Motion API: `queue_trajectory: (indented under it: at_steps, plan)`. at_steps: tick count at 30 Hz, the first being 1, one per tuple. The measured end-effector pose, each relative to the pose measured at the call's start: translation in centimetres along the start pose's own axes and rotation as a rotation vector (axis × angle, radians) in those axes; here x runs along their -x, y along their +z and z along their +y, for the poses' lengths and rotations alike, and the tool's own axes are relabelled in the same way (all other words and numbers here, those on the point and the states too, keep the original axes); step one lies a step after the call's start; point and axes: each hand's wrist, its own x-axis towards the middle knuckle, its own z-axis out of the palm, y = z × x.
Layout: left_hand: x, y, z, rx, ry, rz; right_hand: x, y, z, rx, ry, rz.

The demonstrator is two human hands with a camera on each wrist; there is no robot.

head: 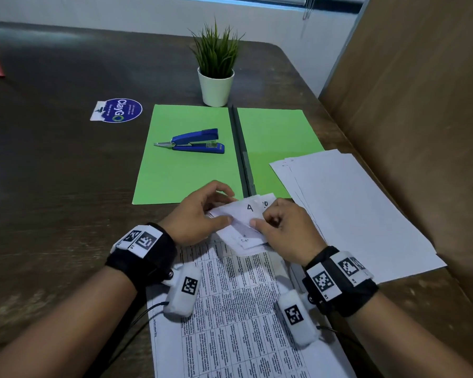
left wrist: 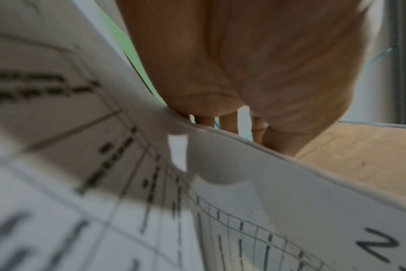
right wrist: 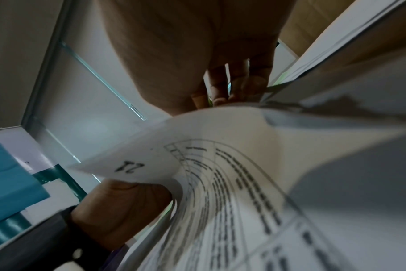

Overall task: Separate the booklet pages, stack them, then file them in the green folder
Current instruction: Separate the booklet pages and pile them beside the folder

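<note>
The booklet (head: pixel 238 309) of printed table pages lies on the near part of the table, its far corner curled up. My left hand (head: pixel 200 214) pinches that lifted corner from the left, thumb on top. My right hand (head: pixel 281 227) pinches the same bunch of page corners (head: pixel 246 214) from the right; a page marked 4 shows between the hands. The wrist views show the bent pages (left wrist: pixel 243 183) (right wrist: pixel 220 146) close under the fingers. The green folder (head: pixel 191 148) lies open just beyond the hands. A loose pile of white sheets (head: pixel 352 208) lies to the right.
A blue stapler (head: pixel 194 141) rests on the folder's left leaf. A small potted plant (head: pixel 216 69) stands behind the folder. A round blue sticker (head: pixel 118 110) sits at left. A brown partition (head: pixel 421 105) walls the table's right side.
</note>
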Motion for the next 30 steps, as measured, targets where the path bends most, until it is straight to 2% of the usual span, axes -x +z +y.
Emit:
queue_trajectory:
  at_steps: [3, 11, 18, 23, 24, 27, 28, 30]
  plan:
    - [0.1, 0.3, -0.2, -0.026, 0.069, -0.020, -0.1, 0.1, 0.1, 0.009, 0.025, 0.001]
    - [-0.2, 0.4, 0.0, -0.082, -0.037, -0.081, 0.1, 0.2, 0.2, -0.008, 0.000, 0.004]
    - [-0.1, -0.5, 0.2, -0.088, -0.057, -0.087, 0.9, -0.3, -0.3, -0.034, -0.074, 0.101]
    - [0.0, -0.7, 0.7, -0.121, -0.055, -0.107, 0.9, -1.3, -0.3, -0.159, -0.089, 0.307]
    - [0.0, -0.8, 0.7, -0.133, -0.049, -0.106, 0.8, -1.6, 0.0, -0.205, -0.068, 0.300]
    - [0.0, -1.0, 0.4, -0.120, -0.041, -0.107, 1.2, -2.4, 0.9, -0.205, -0.024, 0.076]
    - [0.1, -1.0, 0.4, -0.116, -0.042, -0.107, 1.5, -2.6, 1.1, -0.174, -0.023, 0.060]
    - [0.0, -1.0, 0.1, -0.120, -0.054, -0.098, 1.9, -3.2, 1.7, -0.174, -0.021, 0.148]
